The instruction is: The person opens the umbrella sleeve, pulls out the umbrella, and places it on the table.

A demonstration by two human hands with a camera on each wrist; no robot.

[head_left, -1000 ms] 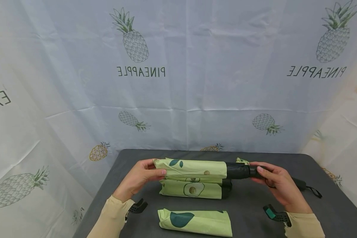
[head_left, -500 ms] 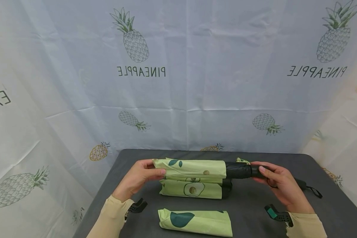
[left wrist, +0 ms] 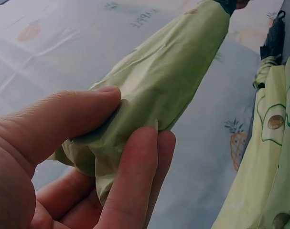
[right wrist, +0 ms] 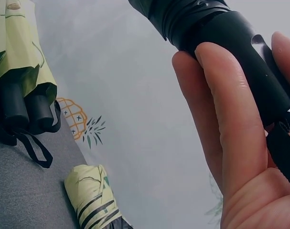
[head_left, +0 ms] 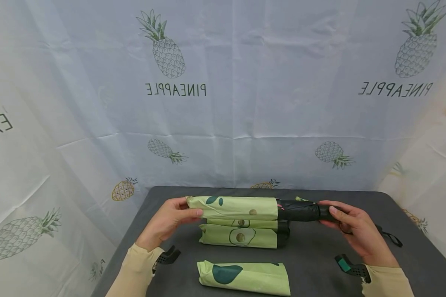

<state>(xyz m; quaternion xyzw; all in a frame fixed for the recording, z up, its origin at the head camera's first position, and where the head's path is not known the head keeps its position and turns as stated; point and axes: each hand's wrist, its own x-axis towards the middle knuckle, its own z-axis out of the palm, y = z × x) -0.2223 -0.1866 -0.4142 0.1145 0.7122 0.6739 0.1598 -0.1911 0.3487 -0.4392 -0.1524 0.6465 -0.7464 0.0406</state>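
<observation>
My left hand point(head_left: 167, 220) pinches the left end of a green avocado-print umbrella sleeve point(head_left: 234, 207), thumb on top and fingers beneath. Out of the sleeve's right end sticks a folded black umbrella point(head_left: 299, 210). My right hand point(head_left: 358, 233) holds its black handle point(right wrist: 245, 62), which has a silvery button and a dark wrist strap point(right wrist: 284, 148). Sleeve and umbrella are held level above the table, stretched between both hands. In the left wrist view, the sleeve's end point(left wrist: 140, 100) is creased between thumb and fingers.
Under the held umbrella lie two sleeved umbrellas point(head_left: 241, 236) with black handles point(right wrist: 13, 107). A green sleeve point(head_left: 245, 278) lies at the front of the dark table point(head_left: 163, 280). Another folded umbrella point(right wrist: 94, 195) lies behind my right hand. A pineapple-print curtain point(head_left: 234, 111) hangs behind.
My right hand has moved right with the handle, and my left hand slightly left with the sleeve. More of the black umbrella shows outside the sleeve.
</observation>
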